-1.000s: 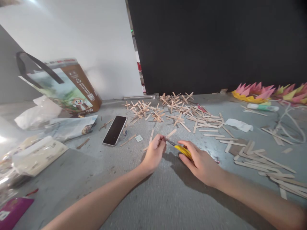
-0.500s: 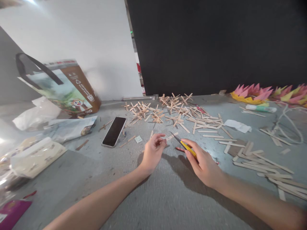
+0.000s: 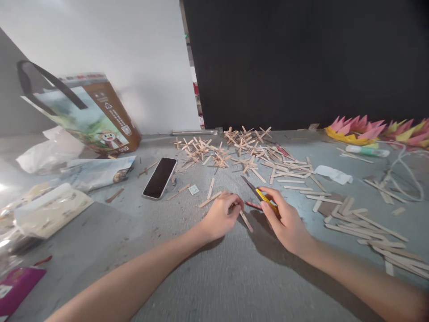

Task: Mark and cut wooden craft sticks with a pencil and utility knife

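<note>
In the middle of the table my left hand (image 3: 221, 215) is closed in a pinch, thumb against fingers. A flat wooden craft stick (image 3: 246, 222) slants out from under those fingertips towards me; the grip itself is partly hidden. Wrapped in my right hand (image 3: 288, 223) is a yellow utility knife (image 3: 268, 202), its dark blade out and pointing up and to the left. Beneath the knife lies a thin red object (image 3: 254, 205), partly covered. Two loose sticks, one of them a short stick (image 3: 211, 188), rest just beyond my left hand.
Crossed sticks (image 3: 221, 156) are heaped at the back, and loose sticks (image 3: 368, 230) spread on the right. A phone (image 3: 160, 178), a carrier bag (image 3: 107, 120) and plastic packets (image 3: 53, 210) stand or lie left. Pink paper crowns (image 3: 357, 129) and a glue tube (image 3: 368, 151) lie back right.
My left hand has come nearer and to the right, and a stick now slants below its fingertips. The knife in my right hand has shifted slightly right, its blade farther from my left hand.
</note>
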`<state>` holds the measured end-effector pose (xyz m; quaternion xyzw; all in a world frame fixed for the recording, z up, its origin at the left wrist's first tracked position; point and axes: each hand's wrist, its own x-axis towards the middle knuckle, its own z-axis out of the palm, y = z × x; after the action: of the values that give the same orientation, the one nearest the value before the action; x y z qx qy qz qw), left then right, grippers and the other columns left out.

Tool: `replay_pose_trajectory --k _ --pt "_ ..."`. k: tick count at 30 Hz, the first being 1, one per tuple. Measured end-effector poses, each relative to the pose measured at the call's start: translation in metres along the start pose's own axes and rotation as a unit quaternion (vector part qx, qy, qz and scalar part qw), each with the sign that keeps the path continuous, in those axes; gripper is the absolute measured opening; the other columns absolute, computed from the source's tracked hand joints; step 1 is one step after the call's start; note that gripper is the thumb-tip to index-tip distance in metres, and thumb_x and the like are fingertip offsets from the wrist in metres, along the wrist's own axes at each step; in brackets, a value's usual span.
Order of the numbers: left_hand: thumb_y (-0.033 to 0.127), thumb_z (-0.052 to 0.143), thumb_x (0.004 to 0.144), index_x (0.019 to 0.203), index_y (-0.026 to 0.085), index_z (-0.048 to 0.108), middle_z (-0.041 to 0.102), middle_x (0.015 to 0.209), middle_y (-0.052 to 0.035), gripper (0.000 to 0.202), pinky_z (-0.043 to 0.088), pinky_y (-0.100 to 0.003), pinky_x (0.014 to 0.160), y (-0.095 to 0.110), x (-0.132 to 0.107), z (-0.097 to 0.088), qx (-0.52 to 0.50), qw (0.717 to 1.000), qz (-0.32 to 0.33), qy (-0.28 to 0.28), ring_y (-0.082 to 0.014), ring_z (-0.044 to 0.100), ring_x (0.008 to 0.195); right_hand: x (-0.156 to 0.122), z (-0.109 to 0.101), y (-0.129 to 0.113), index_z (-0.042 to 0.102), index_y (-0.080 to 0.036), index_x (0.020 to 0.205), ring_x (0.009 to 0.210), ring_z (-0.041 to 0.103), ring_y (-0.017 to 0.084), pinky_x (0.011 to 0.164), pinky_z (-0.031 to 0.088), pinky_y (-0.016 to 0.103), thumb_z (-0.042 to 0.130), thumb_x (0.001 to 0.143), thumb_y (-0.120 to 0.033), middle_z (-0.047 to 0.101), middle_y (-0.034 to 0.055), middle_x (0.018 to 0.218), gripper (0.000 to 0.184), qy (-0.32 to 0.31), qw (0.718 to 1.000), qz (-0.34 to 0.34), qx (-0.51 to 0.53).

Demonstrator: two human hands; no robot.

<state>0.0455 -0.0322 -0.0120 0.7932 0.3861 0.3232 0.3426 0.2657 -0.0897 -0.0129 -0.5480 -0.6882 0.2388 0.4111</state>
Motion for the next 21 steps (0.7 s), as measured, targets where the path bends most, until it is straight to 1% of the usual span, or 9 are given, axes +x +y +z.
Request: replay_pose_trajectory --k 4,6,9,12,14,15,17,19,21 --pt "0.017 0.053 0.103 0.102 0.021 0.072 0.074 0.098 -0.0085 0.019 0.046 -0.039 0.092 -0.002 -0.003 0.006 0.065 0.997 0.050 -0.012 -0.0267 0.061 0.102 0.009 -0.003 -0.002 0.060 -0.025 0.137 0.050 0.059 0.016 0.046 0.046 0.028 0.049 0.110 -0.055 0.072 0.0011 0.080 0.041 -0.022 0.993 0.059 0.103" --pt "0.019 0.058 0.102 0.113 0.021 0.071 0.073 0.109 -0.0095 0.016 0.047 -0.042 0.097 -0.004 -0.003 0.007 0.090 0.995 0.045 0.001 -0.0283 0.061 0.109 0.015 -0.009 -0.006 0.060 -0.025 0.136 0.045 0.055 0.014 0.040 0.042 0.027 0.051 0.108 -0.058 0.071 0.0002 0.080 0.044 -0.037 0.984 0.091 0.148" --pt "0.022 0.070 0.096 0.120 0.022 0.069 0.068 0.122 -0.0104 0.024 0.048 -0.047 0.103 -0.002 -0.004 0.006 0.123 0.992 0.019 0.033 -0.0307 0.060 0.118 0.021 -0.025 -0.015 0.054 -0.026 0.142 0.042 0.049 0.011 0.037 0.039 0.025 0.055 0.106 -0.058 0.068 -0.0015 0.084 0.048 -0.077 0.976 0.115 0.168" --pt "0.023 0.061 0.102 0.113 0.023 0.071 0.068 0.119 -0.0094 0.015 0.049 -0.047 0.104 0.006 -0.008 0.004 0.155 0.986 0.023 0.056 -0.0290 0.062 0.116 0.014 -0.045 -0.021 0.052 -0.027 0.141 0.046 0.048 0.011 0.041 0.042 0.024 0.057 0.106 -0.052 0.065 -0.0025 0.084 0.043 -0.104 0.978 0.099 0.152" --pt "0.024 0.050 0.108 0.111 0.022 0.073 0.070 0.119 -0.0104 0.024 0.048 -0.048 0.106 0.013 -0.012 0.005 0.187 0.979 0.045 0.062 -0.0288 0.062 0.115 0.003 -0.058 -0.020 0.055 -0.027 0.140 0.050 0.051 0.012 0.045 0.046 0.025 0.056 0.107 -0.050 0.064 -0.0020 0.081 0.040 -0.103 0.984 0.084 0.122" --pt "0.027 0.050 0.109 0.114 0.022 0.074 0.070 0.122 -0.0114 0.025 0.047 -0.050 0.107 0.016 -0.015 0.006 0.203 0.976 0.051 0.061 -0.0299 0.062 0.117 -0.004 -0.063 -0.019 0.057 -0.027 0.140 0.053 0.054 0.014 0.048 0.049 0.026 0.057 0.106 -0.050 0.063 -0.0018 0.078 0.041 -0.103 0.986 0.078 0.104" --pt "0.036 0.062 0.105 0.122 0.021 0.074 0.070 0.130 -0.0134 0.027 0.046 -0.053 0.110 0.019 -0.020 0.009 0.226 0.972 0.050 0.045 -0.0334 0.060 0.123 -0.016 -0.073 -0.013 0.062 -0.027 0.142 0.059 0.061 0.017 0.053 0.054 0.028 0.061 0.104 -0.051 0.063 -0.0018 0.072 0.045 -0.104 0.989 0.078 0.072" --pt "0.044 0.076 0.096 0.127 0.020 0.074 0.070 0.134 -0.0146 0.040 0.045 -0.055 0.114 0.019 -0.024 0.010 0.226 0.973 0.038 0.023 -0.0363 0.057 0.129 -0.027 -0.080 -0.006 0.064 -0.028 0.146 0.054 0.061 0.018 0.046 0.050 0.028 0.061 0.104 -0.053 0.064 -0.0019 0.066 0.049 -0.091 0.991 0.089 0.045" --pt "0.045 0.079 0.092 0.127 0.020 0.075 0.069 0.138 -0.0145 0.043 0.042 -0.054 0.119 0.015 -0.026 0.007 0.201 0.979 0.038 -0.003 -0.0358 0.056 0.134 -0.037 -0.084 0.002 0.066 -0.028 0.148 0.055 0.065 0.020 0.043 0.050 0.029 0.059 0.105 -0.053 0.071 0.0013 0.069 0.051 -0.074 0.994 0.080 0.009"
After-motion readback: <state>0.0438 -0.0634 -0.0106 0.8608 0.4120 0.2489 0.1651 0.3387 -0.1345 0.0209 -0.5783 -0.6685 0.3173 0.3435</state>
